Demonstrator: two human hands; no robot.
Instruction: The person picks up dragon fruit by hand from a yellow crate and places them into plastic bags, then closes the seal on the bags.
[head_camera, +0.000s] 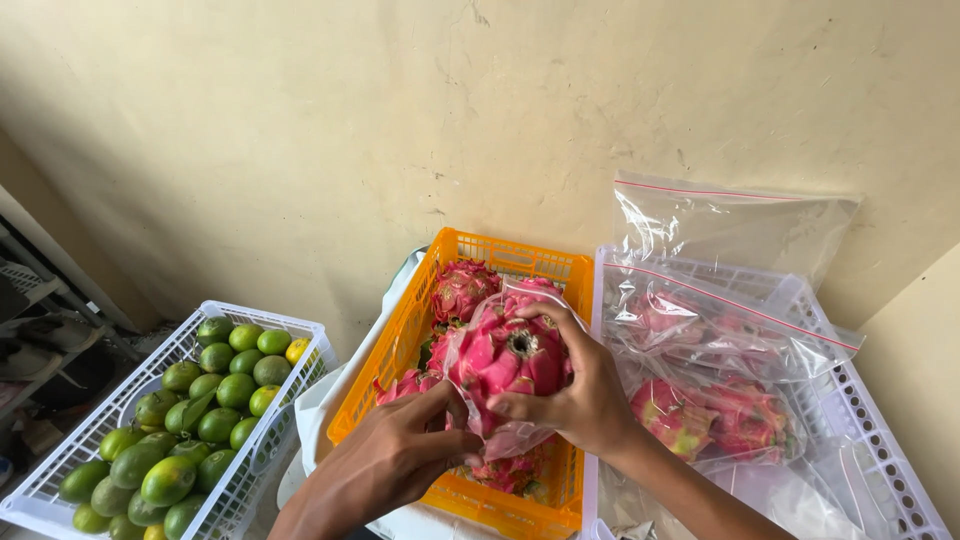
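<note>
Dragon fruit (505, 360) sits half inside a clear plastic bag (500, 435), held up over the orange crate (395, 345), and that is what I see from the head camera, my only view. My right hand (580, 390) wraps over the top and far side of the fruit, its grip closed round it, thumb pressed low on the pink skin. My left hand (405, 455) pinches the bag's near edge between thumb and fingers, grip closed on the film.

More dragon fruits (462, 285) lie in the crate below, filling most of its floor. The crate's right rim runs just beside a white basket (880, 450), where bagged dragon fruits (715, 415) and loose clear bags (730, 225) rest; the two rims leave almost no gap. Left of the crate, a white basket of green citrus (205, 400) stands apart, with a narrow lane between them. The wall (350, 130) closes in right behind the crate's far edge. Open room is above the crate and toward me.
</note>
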